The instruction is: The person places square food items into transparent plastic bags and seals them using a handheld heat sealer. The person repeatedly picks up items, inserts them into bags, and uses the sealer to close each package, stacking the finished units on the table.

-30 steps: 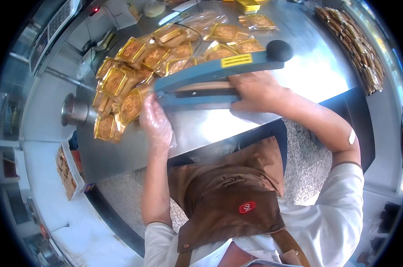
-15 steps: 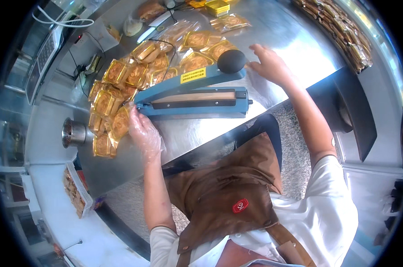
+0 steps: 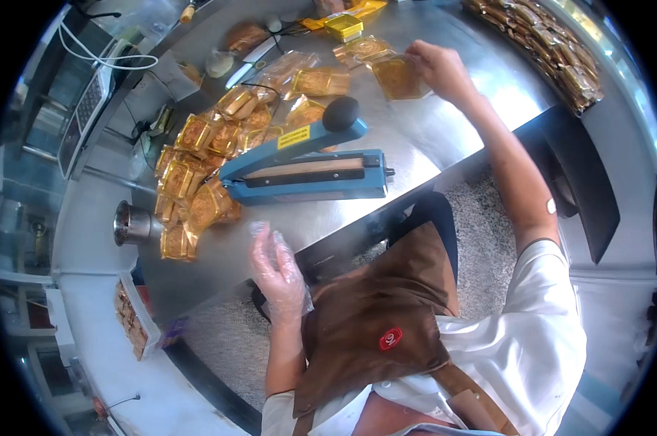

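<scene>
My right hand [image 3: 444,73], bare, pinches the edge of a clear-wrapped pastry in a gold tray [image 3: 399,78] at the far side of the metal table. My left hand [image 3: 277,276] wears a clear plastic glove; its fingers are stretched out and hold nothing, close to the table's near edge. Between the hands lies a blue impulse sealer [image 3: 306,182], its arm raised and a black round knob [image 3: 341,114] at the arm's end. To its left, a pile of wrapped pastries in gold trays [image 3: 197,171] spreads across the table, with more wrapped ones [image 3: 319,81] behind the sealer.
A steel cup [image 3: 132,222] stands left of the pile. Stacked gold trays [image 3: 343,27] and a white-handled knife [image 3: 248,64] lie at the back. Long brown packets [image 3: 542,47] fill the far right. A box of brown pieces [image 3: 134,316] sits at lower left.
My right hand has reached farther away and taken hold of a wrapped pastry, which has come away from the others. My left hand has drawn back from the pile and sealer toward me.
</scene>
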{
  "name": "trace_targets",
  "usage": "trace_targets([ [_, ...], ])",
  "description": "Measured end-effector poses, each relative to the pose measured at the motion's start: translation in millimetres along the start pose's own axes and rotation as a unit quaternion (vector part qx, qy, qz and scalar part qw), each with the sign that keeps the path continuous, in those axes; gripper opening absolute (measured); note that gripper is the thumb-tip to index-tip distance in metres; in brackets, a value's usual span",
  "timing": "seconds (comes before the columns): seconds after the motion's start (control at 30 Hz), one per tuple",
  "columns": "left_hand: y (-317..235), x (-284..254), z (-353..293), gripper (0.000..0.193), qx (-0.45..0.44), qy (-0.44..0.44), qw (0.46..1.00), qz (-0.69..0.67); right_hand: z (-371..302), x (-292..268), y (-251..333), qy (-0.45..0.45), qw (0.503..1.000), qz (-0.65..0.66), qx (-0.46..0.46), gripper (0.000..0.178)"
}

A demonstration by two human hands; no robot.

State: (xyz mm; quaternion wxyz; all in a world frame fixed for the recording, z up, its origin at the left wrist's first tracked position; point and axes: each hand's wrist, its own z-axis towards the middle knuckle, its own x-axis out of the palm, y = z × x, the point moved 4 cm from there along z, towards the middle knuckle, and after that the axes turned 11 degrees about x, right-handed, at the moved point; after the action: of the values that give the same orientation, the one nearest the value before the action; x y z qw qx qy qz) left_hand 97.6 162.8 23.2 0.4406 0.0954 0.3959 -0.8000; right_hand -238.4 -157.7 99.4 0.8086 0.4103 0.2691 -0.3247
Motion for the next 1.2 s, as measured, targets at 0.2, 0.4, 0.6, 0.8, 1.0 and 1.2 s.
trace_targets([
  [0.2, -64.8, 26.9, 9.0, 0.053, 0.112, 0.079, 0.978, -0.160, -28.3, -97.5, 66.2, 0.159, 0.980, -0.039, -0.117, 0.010],
  [0.4, -99.7, 44.3, 46.9, 0.070, 0.143, 0.147, 0.945, -0.255, -104.9, -107.1, 138.8, 0.330, 0.919, 0.093, -0.196, 0.012],
  [0.6, -103.9, 54.7, 18.6, 0.067, -0.290, 0.382, 0.663, -0.575, -135.8, -59.5, 184.6, 0.395, 0.853, 0.207, -0.273, 0.011],
  [0.8, -90.2, 42.5, -0.9, 0.053, -0.331, 0.202, 0.670, -0.633, -146.5, -55.6, 150.7, 0.309, 0.860, 0.399, 0.079, 0.042],
  [1.0, -77.3, 42.9, -9.0, 0.047, -0.331, 0.128, 0.746, -0.564, -219.2, -6.7, 148.9, 0.287, 0.820, 0.429, 0.247, 0.040],
  [1.2, -64.8, 50.1, -22.3, 0.051, -0.343, 0.125, 0.716, -0.595, -221.9, 15.0, 152.8, 0.187, 0.812, 0.462, 0.304, 0.018],
])
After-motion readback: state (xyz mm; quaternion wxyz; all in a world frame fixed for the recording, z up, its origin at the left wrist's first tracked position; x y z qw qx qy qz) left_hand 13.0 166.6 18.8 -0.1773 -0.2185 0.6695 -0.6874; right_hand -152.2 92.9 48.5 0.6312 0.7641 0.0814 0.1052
